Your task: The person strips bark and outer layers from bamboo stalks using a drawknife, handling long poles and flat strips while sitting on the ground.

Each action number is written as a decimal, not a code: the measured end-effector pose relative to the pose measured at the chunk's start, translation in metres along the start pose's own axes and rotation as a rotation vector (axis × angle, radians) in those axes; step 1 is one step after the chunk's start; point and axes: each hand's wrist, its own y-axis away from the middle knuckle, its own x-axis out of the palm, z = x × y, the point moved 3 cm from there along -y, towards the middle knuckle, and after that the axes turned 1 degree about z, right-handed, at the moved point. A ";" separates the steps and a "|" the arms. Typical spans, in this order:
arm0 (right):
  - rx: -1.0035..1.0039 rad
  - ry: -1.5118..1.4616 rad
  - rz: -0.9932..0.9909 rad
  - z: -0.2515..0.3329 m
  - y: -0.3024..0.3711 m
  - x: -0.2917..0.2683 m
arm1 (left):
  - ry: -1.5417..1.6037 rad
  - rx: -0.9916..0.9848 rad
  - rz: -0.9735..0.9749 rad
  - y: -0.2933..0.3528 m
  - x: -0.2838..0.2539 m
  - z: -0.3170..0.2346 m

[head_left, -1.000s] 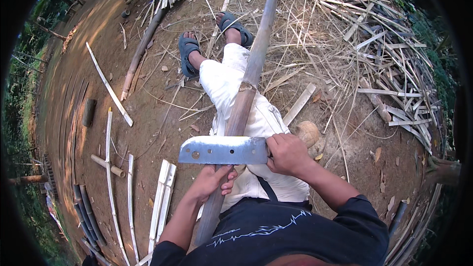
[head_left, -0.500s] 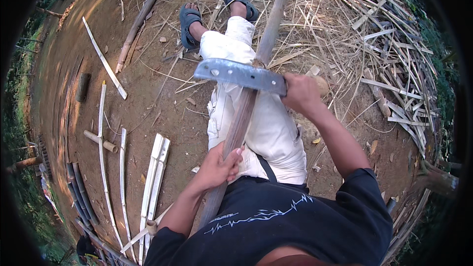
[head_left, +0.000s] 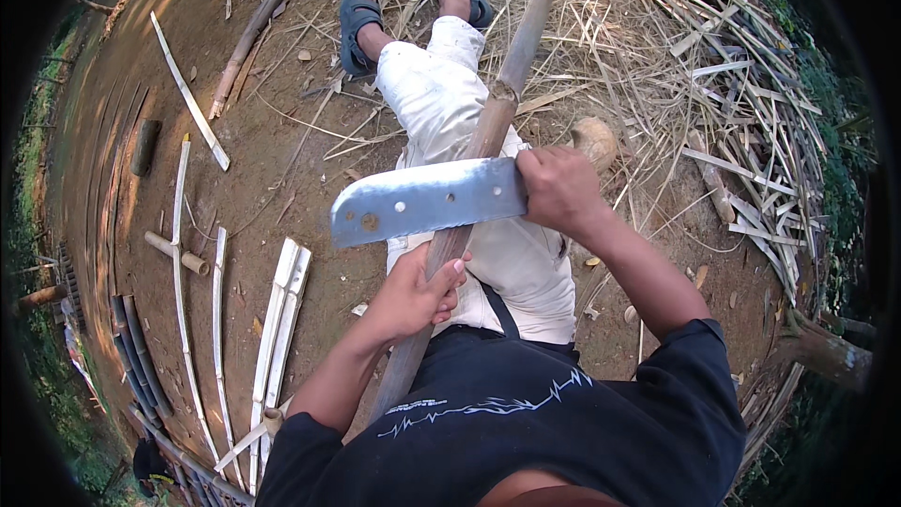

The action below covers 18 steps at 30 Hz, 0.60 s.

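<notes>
Bamboo pole (head_left: 489, 130) here runs slantwise across our white trousers (head_left: 424, 84), near end by our dark shirt (head_left: 563, 413), far end past the top of view. Our left grip (head_left: 415, 296) is clamped round it, just on our side of the wide blade (head_left: 424, 199). Our right grip (head_left: 563, 190) is closed at the blade's right end, handle hidden in the fist. Blade's lying across the pole in view, but we can't tell if they're touching. Progress-wise? Pole looks unsplit, with a rough ring at the joint, so we'd call it barely worked, most of it left. Already split: pale lengths (head_left: 279, 319) on the dirt to our left, plus a big heap (head_left: 751, 141) on the right.
</notes>
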 end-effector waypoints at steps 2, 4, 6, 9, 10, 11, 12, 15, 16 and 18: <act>0.215 -0.034 -0.011 -0.035 -0.021 -0.008 | 0.001 0.028 0.006 0.001 0.000 0.007; 0.180 -0.006 -0.024 -0.022 -0.011 -0.003 | 0.022 -0.029 0.011 0.002 0.004 0.007; 0.060 0.018 0.016 0.000 0.006 0.001 | 0.017 -0.041 0.016 0.002 0.001 0.007; 0.026 0.006 -0.050 -0.026 -0.005 -0.009 | -0.011 -0.054 0.004 0.009 0.010 -0.003; 0.166 0.006 -0.026 -0.040 -0.020 -0.016 | -0.010 -0.004 -0.016 0.001 0.004 0.002; 0.178 0.013 -0.037 -0.039 -0.011 -0.013 | 0.009 -0.029 0.007 0.000 0.009 0.005; 0.170 0.012 -0.072 -0.032 -0.012 -0.006 | 0.017 -0.032 0.008 -0.002 0.008 0.000; -0.140 -0.031 -0.104 -0.001 0.011 0.000 | 0.015 -0.039 0.028 -0.002 0.011 -0.001; -0.100 0.017 -0.096 -0.013 0.010 0.006 | 0.021 -0.038 0.034 -0.001 0.012 -0.002; 0.192 0.020 -0.152 -0.059 -0.010 0.003 | 0.017 -0.047 0.039 0.004 0.010 -0.001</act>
